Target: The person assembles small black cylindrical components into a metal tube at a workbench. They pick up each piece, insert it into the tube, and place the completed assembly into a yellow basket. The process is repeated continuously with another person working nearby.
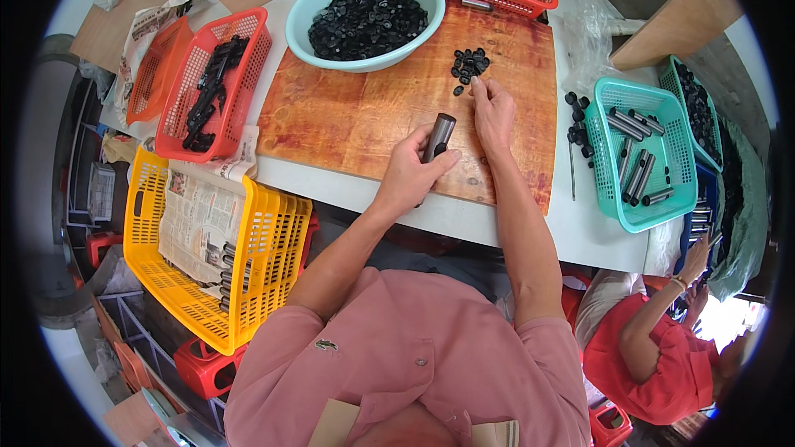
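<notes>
While the left hand (411, 172) grips a grey metal tube (438, 137) upright over the wooden board (348, 108), its fingers wrapped fully around it, the right hand (493, 112) reaches past the tube, fingertips pinched at a small pile of black caps (469, 64) on the board; whether one is caught, I cannot tell. Loosely pinched, a cap could probably roll off the board toward the teal basket (642, 157).

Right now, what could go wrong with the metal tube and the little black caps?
The left hand holds the metal tube upright near the wooden board's front edge; it might slip and roll off. The right hand reaches into a loose pile of small black caps, which could scatter across the board.
</notes>
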`<state>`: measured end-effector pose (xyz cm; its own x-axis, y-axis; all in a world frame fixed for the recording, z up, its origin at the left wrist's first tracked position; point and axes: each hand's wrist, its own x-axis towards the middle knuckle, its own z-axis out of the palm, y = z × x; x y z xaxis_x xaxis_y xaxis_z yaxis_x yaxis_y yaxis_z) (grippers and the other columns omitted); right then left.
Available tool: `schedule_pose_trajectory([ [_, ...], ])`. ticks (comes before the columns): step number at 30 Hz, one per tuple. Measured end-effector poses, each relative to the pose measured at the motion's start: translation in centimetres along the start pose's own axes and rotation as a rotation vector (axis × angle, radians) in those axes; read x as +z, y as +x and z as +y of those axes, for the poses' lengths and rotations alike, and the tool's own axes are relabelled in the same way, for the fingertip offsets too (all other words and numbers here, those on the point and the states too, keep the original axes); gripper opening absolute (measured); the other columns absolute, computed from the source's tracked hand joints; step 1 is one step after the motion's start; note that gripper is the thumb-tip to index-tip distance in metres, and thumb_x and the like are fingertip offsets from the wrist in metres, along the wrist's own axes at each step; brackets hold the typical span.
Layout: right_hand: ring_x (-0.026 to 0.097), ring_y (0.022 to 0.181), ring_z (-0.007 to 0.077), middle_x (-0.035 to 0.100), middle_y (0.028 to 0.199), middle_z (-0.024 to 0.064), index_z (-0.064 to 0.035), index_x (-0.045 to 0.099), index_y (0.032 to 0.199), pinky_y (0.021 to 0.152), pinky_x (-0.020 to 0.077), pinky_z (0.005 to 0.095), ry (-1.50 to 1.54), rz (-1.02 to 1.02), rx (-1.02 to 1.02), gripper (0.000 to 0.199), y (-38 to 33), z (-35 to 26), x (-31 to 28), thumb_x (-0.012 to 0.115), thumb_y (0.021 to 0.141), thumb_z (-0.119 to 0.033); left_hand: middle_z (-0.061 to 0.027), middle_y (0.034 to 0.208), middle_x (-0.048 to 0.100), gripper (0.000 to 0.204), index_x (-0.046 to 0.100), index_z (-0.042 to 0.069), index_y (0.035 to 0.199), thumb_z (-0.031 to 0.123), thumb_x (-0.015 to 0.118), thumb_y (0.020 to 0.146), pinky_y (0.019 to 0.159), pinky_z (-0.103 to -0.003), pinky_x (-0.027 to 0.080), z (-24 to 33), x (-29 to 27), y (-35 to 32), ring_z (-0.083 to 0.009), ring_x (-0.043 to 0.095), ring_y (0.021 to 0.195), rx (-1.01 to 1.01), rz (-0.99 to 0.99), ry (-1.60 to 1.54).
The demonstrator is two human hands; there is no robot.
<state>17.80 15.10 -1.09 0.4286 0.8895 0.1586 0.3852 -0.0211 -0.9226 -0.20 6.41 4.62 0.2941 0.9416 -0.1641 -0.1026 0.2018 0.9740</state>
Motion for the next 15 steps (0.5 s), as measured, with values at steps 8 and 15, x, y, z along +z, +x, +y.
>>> schedule_pose_trajectory([
  [8,0.058,0.065,0.0263,0.061,0.069,0.0191,0.0041,0.070,0.088,0.068,0.0474,0.0428,-0.007,-0.005,-0.005,0.037,-0.02,-0.15,-0.05,0.069,0.100,-0.031,0.0029,0.073,0.056,0.024,0.063,0.000,0.113,0.017,0.072,0.100,0.053,-0.023,0.041,-0.99,-0.33,0.06,-0.0038,0.050,0.058,0.028,0.006,0.025],
  [15,0.057,0.064,0.0258,0.060,0.068,0.0186,0.0041,0.070,0.088,0.067,0.0472,0.0425,-0.023,0.005,-0.010,0.036,-0.02,-0.11,-0.03,0.069,0.100,-0.030,0.0023,0.081,0.059,0.025,0.060,0.001,0.118,0.012,0.071,0.099,0.058,-0.024,0.047,-0.73,-0.23,0.30,-0.0048,0.054,0.065,0.008,0.031,0.012],
])
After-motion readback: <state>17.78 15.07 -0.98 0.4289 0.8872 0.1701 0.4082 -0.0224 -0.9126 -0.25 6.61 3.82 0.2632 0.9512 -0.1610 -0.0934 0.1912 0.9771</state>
